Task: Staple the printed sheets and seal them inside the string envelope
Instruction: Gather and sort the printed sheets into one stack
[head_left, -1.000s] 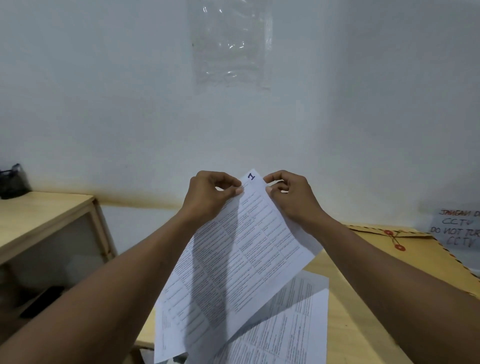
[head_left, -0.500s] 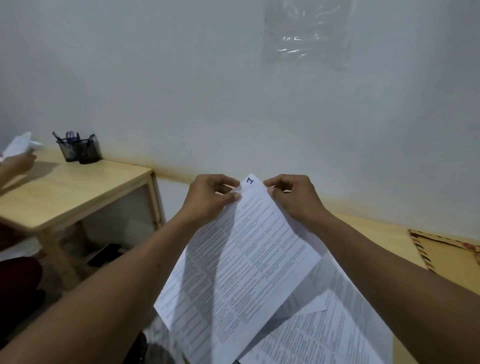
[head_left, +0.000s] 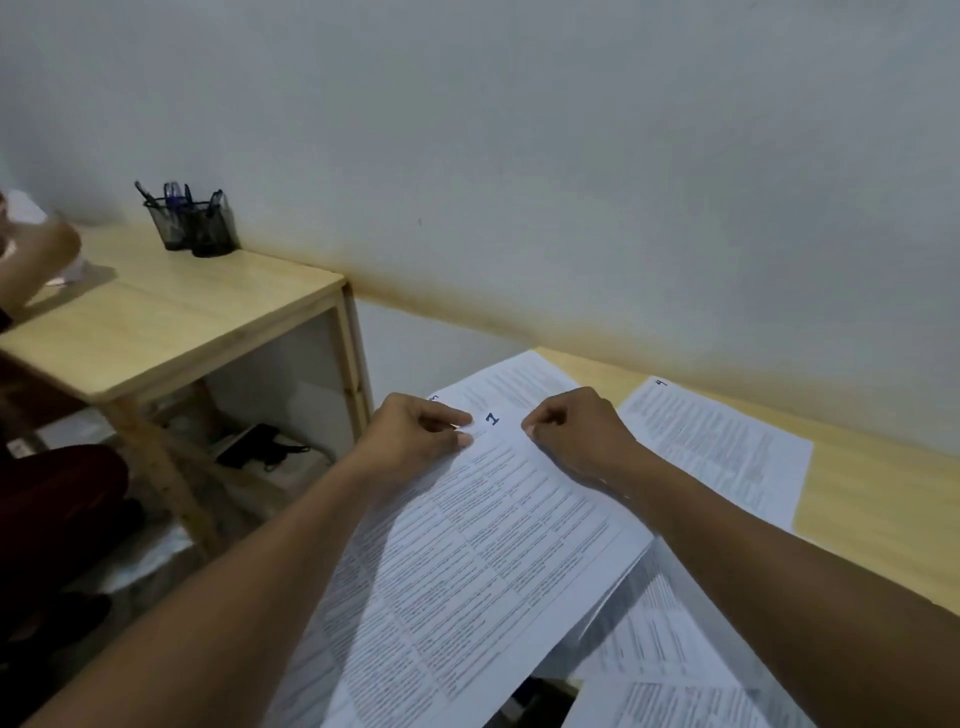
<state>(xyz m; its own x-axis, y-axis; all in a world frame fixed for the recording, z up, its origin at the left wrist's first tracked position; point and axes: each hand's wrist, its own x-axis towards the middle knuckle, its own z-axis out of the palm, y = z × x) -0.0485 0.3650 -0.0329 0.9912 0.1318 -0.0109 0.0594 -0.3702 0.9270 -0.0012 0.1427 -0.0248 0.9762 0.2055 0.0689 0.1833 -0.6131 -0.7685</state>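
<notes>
Mesh cups (head_left: 195, 231) hold pens (head_left: 174, 191); left hand (head_left: 415, 441) and right hand (head_left: 576, 441) pinch the sheet (head_left: 493, 551).

left hand (head_left: 415, 436): pinches top edge of sheet marked 1 (head_left: 493, 545) | right hand (head_left: 576, 431): pinches same edge, numeral between the hands | sheet marked 4 (head_left: 717, 447): flat on tabletop (head_left: 883, 493), right of hands | other printed sheets (head_left: 665, 639): partly under the held one | pen holders (head_left: 192, 228): on side table (head_left: 171, 322), by wall

A light wooden table (head_left: 883, 499) carries a printed sheet marked 4 (head_left: 727, 447); left of that sheet lies another printed page (head_left: 509, 384) (partly hidden), and nearer than it, overlapping pages (head_left: 665, 649)
</notes>
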